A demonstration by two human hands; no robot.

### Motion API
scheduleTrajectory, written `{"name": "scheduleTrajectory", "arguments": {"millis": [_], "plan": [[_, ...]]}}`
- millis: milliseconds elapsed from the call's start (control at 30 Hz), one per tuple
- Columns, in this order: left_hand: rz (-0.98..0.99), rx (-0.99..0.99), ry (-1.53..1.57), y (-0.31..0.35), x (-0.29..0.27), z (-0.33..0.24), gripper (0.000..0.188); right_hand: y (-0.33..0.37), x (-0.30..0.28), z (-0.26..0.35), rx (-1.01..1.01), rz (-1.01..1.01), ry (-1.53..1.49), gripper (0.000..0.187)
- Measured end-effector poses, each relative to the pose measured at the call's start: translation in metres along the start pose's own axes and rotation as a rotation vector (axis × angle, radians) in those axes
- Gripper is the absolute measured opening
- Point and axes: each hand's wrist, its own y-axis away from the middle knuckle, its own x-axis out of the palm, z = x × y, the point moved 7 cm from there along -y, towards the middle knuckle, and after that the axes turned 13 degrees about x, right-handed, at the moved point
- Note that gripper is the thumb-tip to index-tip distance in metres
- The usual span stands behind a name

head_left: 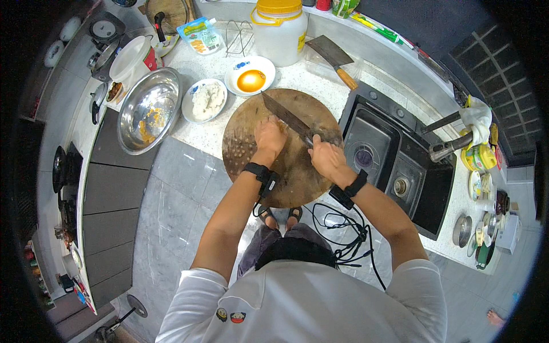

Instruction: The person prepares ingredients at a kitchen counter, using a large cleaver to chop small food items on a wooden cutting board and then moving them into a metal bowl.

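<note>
My right hand (329,158) is wrapped round the handle of a cleaver (289,118). The cleaver's dark blade slants up and left across a thick round wooden chopping board (246,171). Close to the left side of the blade, my left hand (270,135) presses down on the board with its fingers curled. A little of something brownish shows at those fingertips, but its kind is hidden.
Left of the board stand a steel bowl (129,114) with yellow-brown pieces, a plate (189,112) of white minced food and a bowl (267,67) of orange-brown liquid. A second cleaver (330,52) lies behind. A dark double sink (374,134) is at right; black cables (349,243) hang below.
</note>
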Motion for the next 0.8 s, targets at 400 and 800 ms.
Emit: {"name": "scheduleTrajectory", "arguments": {"millis": [400,800], "plan": [[-0.026,0.023,-0.011,0.005,0.003,0.002,0.039,-0.003,0.004,0.000,0.006,-0.018,-0.002,0.023],[0.065,-0.005,-0.025,0.001,0.001,0.001,0.043,0.002,-0.025,0.011,0.034,-0.070,-0.093,0.028]]}}
